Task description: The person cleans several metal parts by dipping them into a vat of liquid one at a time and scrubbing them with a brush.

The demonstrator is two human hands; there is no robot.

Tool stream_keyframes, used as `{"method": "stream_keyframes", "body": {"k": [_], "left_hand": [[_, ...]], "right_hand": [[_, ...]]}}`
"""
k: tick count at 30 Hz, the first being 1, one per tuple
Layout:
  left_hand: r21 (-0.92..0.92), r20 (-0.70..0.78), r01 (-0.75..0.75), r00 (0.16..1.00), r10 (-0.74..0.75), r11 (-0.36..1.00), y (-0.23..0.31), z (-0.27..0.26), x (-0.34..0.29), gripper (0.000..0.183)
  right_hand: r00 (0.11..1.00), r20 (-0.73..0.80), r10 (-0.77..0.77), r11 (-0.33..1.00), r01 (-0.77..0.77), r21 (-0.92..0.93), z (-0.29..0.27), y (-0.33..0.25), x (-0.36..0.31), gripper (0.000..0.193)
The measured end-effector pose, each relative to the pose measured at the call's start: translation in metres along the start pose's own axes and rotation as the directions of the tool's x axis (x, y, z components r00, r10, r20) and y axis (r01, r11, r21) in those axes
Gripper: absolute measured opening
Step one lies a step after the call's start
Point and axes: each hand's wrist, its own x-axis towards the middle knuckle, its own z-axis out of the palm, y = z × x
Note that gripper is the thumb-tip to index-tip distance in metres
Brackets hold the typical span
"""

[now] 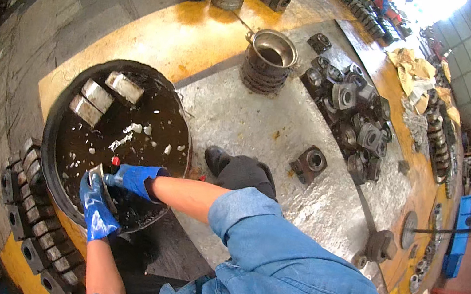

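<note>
In the head view, the person's blue-gloved left hand (94, 204) grips a metal piece (97, 171) over the near part of a round black tub (50, 141) of dark liquid. The gloved right hand (129, 179) is at the piece's right side; whether its fingers close on it cannot be told. A small red object (115, 160) shows just beyond. Three metal blocks (124, 87) sit at the tub's far left.

Tub (49, 144) w/ blocks (97, 97) L of pot (259, 43); castings (370, 138) R, prob. on metal sheet (233, 122).
</note>
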Motion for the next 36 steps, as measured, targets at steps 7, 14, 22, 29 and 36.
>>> {"method": "stream_keyframes", "body": {"k": [7,14,22,29,36], "left_hand": [[0.060,-0.096,-0.121,0.987,0.127,0.991,-0.031,-0.012,0.023,0.046],[0.036,-0.064,-0.116,0.991,0.118,0.993,-0.031,-0.020,0.020,0.047],[-0.030,-0.011,-0.029,1.000,0.029,0.999,-0.008,-0.014,0.001,0.053],[0.093,-0.026,-0.093,0.995,0.096,0.991,-0.018,-0.016,0.009,0.049],[-0.150,0.005,0.036,0.999,-0.036,0.988,0.013,-0.006,-0.019,0.047]], "right_hand": [[0.978,-0.098,-0.184,0.955,0.154,-0.255,0.017,0.046,0.038,0.041],[0.902,0.140,-0.409,0.610,0.384,-0.693,0.025,0.050,0.074,0.027],[0.948,-0.182,-0.261,0.803,0.108,-0.586,0.035,0.059,0.088,0.024],[0.988,-0.143,0.063,0.914,-0.114,-0.390,0.014,0.037,0.060,0.043],[0.994,0.016,0.104,0.857,-0.081,-0.509,0.005,-0.021,0.014,0.047]]}}
